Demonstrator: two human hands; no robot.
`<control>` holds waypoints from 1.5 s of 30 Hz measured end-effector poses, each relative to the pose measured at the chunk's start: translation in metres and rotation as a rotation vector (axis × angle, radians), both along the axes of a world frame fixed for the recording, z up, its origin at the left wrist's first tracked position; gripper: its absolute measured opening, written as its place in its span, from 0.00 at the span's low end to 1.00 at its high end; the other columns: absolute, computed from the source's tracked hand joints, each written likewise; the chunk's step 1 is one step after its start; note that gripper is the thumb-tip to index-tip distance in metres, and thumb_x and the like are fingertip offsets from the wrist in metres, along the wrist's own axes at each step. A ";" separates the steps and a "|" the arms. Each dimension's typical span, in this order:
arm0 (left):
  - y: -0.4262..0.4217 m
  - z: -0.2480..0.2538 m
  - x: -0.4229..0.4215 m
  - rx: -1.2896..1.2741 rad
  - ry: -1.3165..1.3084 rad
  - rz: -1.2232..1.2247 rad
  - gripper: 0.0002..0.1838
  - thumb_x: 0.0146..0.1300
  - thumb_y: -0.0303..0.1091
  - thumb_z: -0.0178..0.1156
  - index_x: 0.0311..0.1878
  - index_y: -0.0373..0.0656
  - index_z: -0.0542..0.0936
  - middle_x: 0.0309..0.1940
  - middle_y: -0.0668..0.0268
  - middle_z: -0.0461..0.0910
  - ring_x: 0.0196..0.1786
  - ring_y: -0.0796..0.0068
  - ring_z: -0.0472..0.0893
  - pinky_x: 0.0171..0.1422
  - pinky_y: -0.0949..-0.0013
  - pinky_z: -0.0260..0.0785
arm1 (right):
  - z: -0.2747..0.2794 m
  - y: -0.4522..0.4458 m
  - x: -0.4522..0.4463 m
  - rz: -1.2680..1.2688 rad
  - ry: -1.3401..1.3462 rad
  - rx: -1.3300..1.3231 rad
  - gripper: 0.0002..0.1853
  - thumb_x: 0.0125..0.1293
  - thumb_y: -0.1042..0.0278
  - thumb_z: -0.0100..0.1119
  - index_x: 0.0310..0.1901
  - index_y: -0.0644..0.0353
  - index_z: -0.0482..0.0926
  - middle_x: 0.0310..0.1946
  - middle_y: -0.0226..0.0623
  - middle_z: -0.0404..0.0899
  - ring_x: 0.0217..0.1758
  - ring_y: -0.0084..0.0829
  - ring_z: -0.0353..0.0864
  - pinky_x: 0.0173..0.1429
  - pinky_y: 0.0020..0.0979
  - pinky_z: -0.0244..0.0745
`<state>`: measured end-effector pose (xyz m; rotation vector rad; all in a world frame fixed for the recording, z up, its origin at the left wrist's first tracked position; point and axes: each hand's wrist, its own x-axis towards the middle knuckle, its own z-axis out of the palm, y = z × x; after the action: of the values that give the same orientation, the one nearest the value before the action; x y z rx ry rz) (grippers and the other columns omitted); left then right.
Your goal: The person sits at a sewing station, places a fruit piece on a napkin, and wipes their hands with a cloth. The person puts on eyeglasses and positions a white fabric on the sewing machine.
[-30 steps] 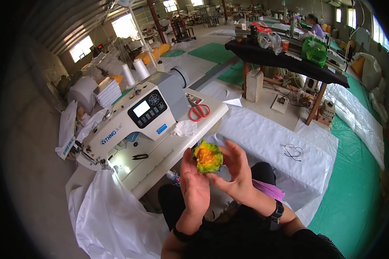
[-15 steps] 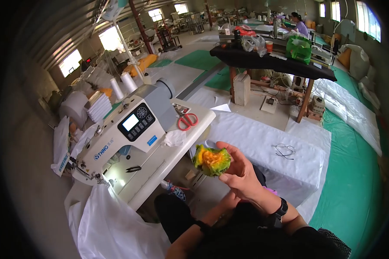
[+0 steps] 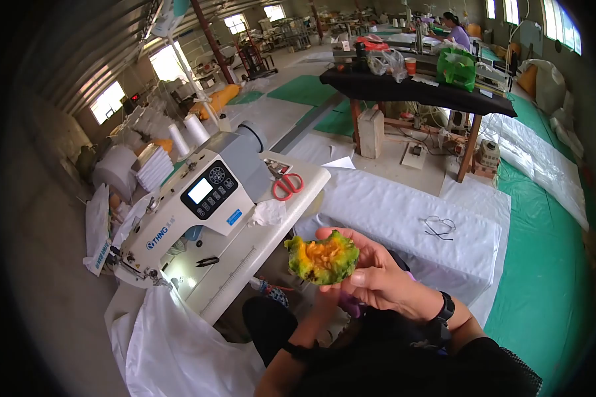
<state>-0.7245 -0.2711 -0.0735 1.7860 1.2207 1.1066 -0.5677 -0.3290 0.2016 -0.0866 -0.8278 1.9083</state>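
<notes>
My right hand (image 3: 392, 283) holds a piece of green-skinned fruit (image 3: 324, 257) with orange, stringy flesh, possibly melon or squash. Its thumb presses on the near side and the fingers wrap behind. Just below the fruit is my left hand (image 3: 322, 306), blurred, with its fingers largely hidden; whether it touches the fruit I cannot tell. To the left stands a white sewing machine (image 3: 195, 198) with a lit screen, and white fabric (image 3: 172, 344) hangs from beneath its needle end. Red-handled scissors (image 3: 287, 185) and small black thread snips (image 3: 207, 262) lie on the machine table (image 3: 235, 268).
Eyeglasses (image 3: 438, 227) rest on a white-covered surface (image 3: 384, 198) to the right. Beyond it is a black-topped table (image 3: 404, 88) with a green bag (image 3: 457, 69) and an orange cup (image 3: 410, 65). A person in purple (image 3: 458, 36) sits at the far back.
The fruit has come slightly lower and turned to show more of its orange flesh. My left hand has risen from beside the right wrist to just beneath the fruit.
</notes>
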 end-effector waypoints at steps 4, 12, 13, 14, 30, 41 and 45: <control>-0.006 0.078 -0.056 0.010 -0.069 0.005 0.10 0.65 0.34 0.56 0.43 0.38 0.79 0.32 0.53 0.81 0.35 0.69 0.80 0.41 0.65 0.71 | -0.002 0.008 0.004 -0.033 -0.045 0.074 0.36 0.58 0.73 0.61 0.67 0.64 0.55 0.59 0.49 0.69 0.59 0.42 0.75 0.60 0.41 0.75; -0.080 0.250 -0.155 -0.066 0.533 0.110 0.10 0.61 0.34 0.60 0.29 0.38 0.77 0.17 0.53 0.72 0.19 0.70 0.72 0.27 0.64 0.64 | 0.000 0.024 0.008 0.047 0.045 0.084 0.23 0.70 0.73 0.46 0.64 0.70 0.57 0.60 0.53 0.67 0.57 0.44 0.77 0.61 0.36 0.76; -0.086 0.238 -0.166 -0.115 0.700 0.142 0.11 0.62 0.37 0.58 0.29 0.39 0.77 0.18 0.54 0.74 0.20 0.66 0.75 0.28 0.62 0.66 | 0.002 0.025 0.006 0.018 0.033 0.083 0.24 0.70 0.71 0.47 0.64 0.71 0.58 0.60 0.54 0.68 0.56 0.42 0.78 0.61 0.34 0.76; -0.092 0.226 -0.174 -0.165 0.866 0.174 0.13 0.63 0.40 0.56 0.29 0.40 0.78 0.18 0.55 0.76 0.21 0.62 0.78 0.28 0.61 0.68 | 0.002 0.026 0.006 0.020 0.035 0.087 0.24 0.70 0.71 0.47 0.64 0.71 0.58 0.60 0.54 0.68 0.56 0.42 0.78 0.61 0.34 0.76; -0.145 0.124 -0.186 -0.145 1.040 0.419 0.15 0.54 0.35 0.60 0.44 0.40 0.77 0.47 0.54 0.77 0.48 0.52 0.77 0.52 0.54 0.69 | -0.007 0.037 -0.009 -0.103 -0.179 0.123 0.22 0.68 0.73 0.50 0.63 0.66 0.63 0.53 0.46 0.75 0.47 0.24 0.81 0.48 0.21 0.77; -0.122 0.179 -0.110 -0.132 0.146 0.151 0.14 0.61 0.26 0.60 0.50 0.34 0.77 0.39 0.60 0.83 0.40 0.77 0.82 0.46 0.75 0.72 | 0.006 0.034 -0.015 0.066 -0.091 0.067 0.36 0.64 0.60 0.61 0.66 0.70 0.54 0.58 0.53 0.69 0.57 0.42 0.76 0.56 0.33 0.76; -0.119 0.178 -0.095 -0.199 -0.006 -0.087 0.14 0.62 0.24 0.60 0.52 0.37 0.77 0.40 0.60 0.84 0.43 0.75 0.83 0.47 0.72 0.76 | 0.032 0.020 -0.011 0.175 -0.049 0.092 0.41 0.63 0.56 0.63 0.67 0.69 0.51 0.59 0.53 0.68 0.57 0.43 0.76 0.57 0.33 0.76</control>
<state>-0.8200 -0.3901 0.1044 1.6668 1.1937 0.9071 -0.5784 -0.3088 0.2336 -0.0047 -0.9826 2.0343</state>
